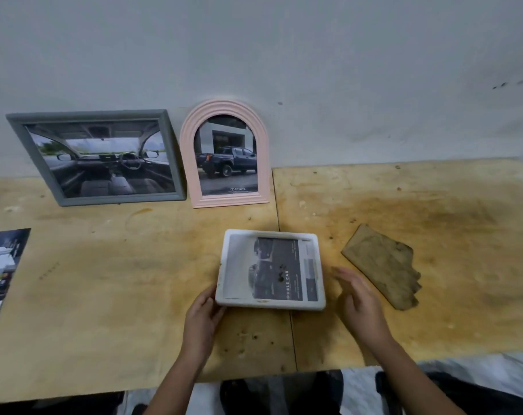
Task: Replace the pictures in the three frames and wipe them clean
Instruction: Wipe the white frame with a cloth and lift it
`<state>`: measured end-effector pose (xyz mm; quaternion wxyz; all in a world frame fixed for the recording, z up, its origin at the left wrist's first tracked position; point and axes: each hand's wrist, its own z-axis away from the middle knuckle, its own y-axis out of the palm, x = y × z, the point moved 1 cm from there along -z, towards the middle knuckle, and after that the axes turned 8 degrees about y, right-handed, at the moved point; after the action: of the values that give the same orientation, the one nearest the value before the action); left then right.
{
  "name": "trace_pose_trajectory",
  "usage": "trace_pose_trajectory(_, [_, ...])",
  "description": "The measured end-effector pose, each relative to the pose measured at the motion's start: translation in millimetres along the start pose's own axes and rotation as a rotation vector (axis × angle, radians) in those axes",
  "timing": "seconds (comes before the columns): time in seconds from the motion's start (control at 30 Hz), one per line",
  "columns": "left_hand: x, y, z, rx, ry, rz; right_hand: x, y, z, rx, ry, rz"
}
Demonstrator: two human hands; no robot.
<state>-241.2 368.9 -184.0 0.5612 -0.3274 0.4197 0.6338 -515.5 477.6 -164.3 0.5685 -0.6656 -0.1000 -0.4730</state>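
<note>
Head view. Grey frame is leaning against the wall, holding a car-interior picture. Pink arched frame is standing just beside it, holding a pickup-truck picture. White frame is sitting near the front of the plywood table, carrying a dark printed sheet. Left hand is gripping its near-left corner. Right hand is hovering just beside its right edge, fingers straight, blurred, holding nothing. Brown cloth is lying further right.
</note>
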Motion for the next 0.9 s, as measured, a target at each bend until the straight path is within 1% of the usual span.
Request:
trace_pose_trajectory(0.03, [3,1,0,-0.02,0.021,-0.039,-4,-10,-10,-0.047,0.029,0.035])
trace_pose_trajectory(0.1, [8,4,2,-0.054,0.044,-0.113,-14,-28,-33,-0.134,0.166,0.16])
trace_pose_trajectory(0.13, [10,6,4,-0.074,0.066,-0.17,-19,-35,-45,-0.119,0.251,0.266])
trace_pose_trajectory(0.2, [12,11,10,-0.098,0.138,-0.338,-33,-44,-62,0.017,0.37,0.47])
trace_pose_trajectory(0.23, [13,14,14,-0.114,0.173,-0.397,-41,-44,-65,0.083,0.391,0.552])
trace_pose_trajectory(0.27, [14,16,18,-0.123,0.212,-0.428,-46,-44,-65,0.111,0.387,0.612])
trace_pose_trajectory(0.3, [16,17,21,-0.132,0.237,-0.45,-51,-42,-65,0.094,0.376,0.629])
trace_pose_trajectory(0.37, [20,15,25,-0.124,0.266,-0.512,-50,-42,-70,-0.029,0.364,0.608])
trace_pose_trajectory(0.43, [23,14,28,-0.109,0.27,-0.583,-47,-44,-80,-0.147,0.402,0.54])
trace_pose_trajectory(0.47, [24,13,30,-0.12,0.259,-0.595,-44,-46,-87,-0.198,0.424,0.443])
trace_pose_trajectory(0.5, [23,13,31,-0.141,0.256,-0.592,-38,-48,-91,-0.237,0.442,0.291])
trace_pose_trajectory(0.53, [21,13,33,-0.161,0.254,-0.585,-30,-49,-93,-0.266,0.436,0.125])
trace_pose_trajectory(0.57, [20,13,34,-0.182,0.268,-0.583,-18,-48,-94,-0.282,0.415,0.009])
trace_pose_trajectory(0.6, [19,13,34,-0.199,0.284,-0.583,-8,-44,-97,-0.289,0.38,-0.049])
trace_pose_trajectory(0.67, [20,11,33,-0.226,0.305,-0.578,15,-27,-103,-0.218,0.325,-0.076])
trace_pose_trajectory(0.73, [22,9,31,-0.238,0.319,-0.564,37,3,-106,-0.084,0.232,-0.051])
trace_pose_trajectory(0.8, [23,6,27,-0.238,0.313,-0.533,48,38,-106,0.002,0.151,0.06])
trace_pose_trajectory(0.87, [23,5,23,-0.215,0.305,-0.505,56,67,-102,0.049,0.13,0.23])
trace_pose_trajectory(0.9, [23,3,22,-0.208,0.308,-0.5,60,80,-99,0.07,0.114,0.27])
